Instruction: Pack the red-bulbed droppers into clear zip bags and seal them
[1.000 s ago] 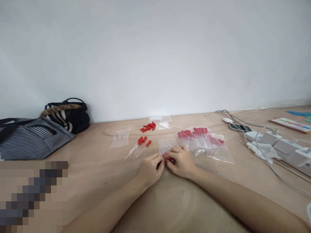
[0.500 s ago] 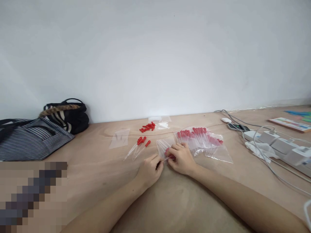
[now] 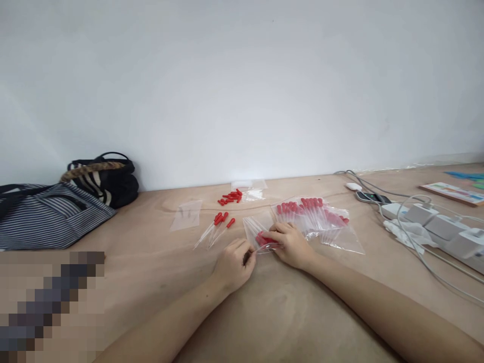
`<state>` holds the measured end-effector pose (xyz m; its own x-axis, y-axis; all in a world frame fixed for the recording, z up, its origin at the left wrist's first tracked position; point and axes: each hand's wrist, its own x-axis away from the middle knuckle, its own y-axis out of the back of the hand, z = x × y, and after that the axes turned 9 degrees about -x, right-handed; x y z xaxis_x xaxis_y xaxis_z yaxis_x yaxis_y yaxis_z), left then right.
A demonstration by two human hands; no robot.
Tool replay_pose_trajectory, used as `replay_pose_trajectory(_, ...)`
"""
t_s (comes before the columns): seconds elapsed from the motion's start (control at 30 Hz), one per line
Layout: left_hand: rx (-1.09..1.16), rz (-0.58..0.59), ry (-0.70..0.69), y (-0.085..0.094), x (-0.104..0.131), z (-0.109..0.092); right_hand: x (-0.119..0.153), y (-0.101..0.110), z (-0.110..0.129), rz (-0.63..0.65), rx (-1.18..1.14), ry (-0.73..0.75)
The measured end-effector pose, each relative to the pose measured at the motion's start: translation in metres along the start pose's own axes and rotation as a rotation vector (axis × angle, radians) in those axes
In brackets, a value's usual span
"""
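Across the wooden table, filled bags lie beyond the right hand, whose fingers curl partly over a clear bag (whether they grip it, I can't tell). The left hand's thumb and forefinger pinch that bag's near left corner, beside the red bulbs inside.

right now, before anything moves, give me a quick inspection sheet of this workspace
Surface: wood-toned table
Job's things: clear pouch with red-topped droppers between the hands; filled pouches to its right; loose droppers and loose red bulbs beyond
Clutter: crumpled white material and colourful board at right
Hands: left hand has its fingers at the pouch's near edge, grip unclear; right hand lies over its red bulbs
Cables: loosely looped around the chargers, right
Surroundings: pale wall behind; striped bag and black bag at left
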<state>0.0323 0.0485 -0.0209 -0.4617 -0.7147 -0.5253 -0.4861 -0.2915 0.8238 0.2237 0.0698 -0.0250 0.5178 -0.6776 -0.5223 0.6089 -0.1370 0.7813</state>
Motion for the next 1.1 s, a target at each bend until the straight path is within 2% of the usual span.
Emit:
replay_pose_trajectory(0.2,0.004,-0.001,-0.021,-0.001,-0.001,0.0,-0.008,-0.006,0.005,-0.013,0.222,0.202)
replay_pose_trajectory(0.3,0.0,-0.023,-0.039,-0.002,0.0,0.001,-0.009,-0.009,0.004,-0.064,0.241,0.234)
replay_pose_trajectory(0.37,-0.003,-0.039,-0.044,-0.003,0.0,0.001,-0.009,-0.009,0.004,-0.054,0.232,0.238)
replay_pose_trajectory(0.5,0.008,-0.059,-0.066,-0.001,0.0,0.001,-0.004,0.001,0.005,0.015,0.163,0.196)
replay_pose_trajectory(0.7,0.047,-0.087,-0.075,0.001,0.0,0.001,0.01,0.018,-0.001,0.031,0.07,0.092)
replay_pose_trajectory(0.93,0.058,-0.038,-0.05,0.0,0.0,0.001,0.007,-0.004,-0.001,-0.097,0.065,-0.055)
replay_pose_trajectory(1.1,0.056,-0.021,-0.033,0.0,0.0,0.0,0.002,-0.012,0.003,-0.131,0.215,-0.015)
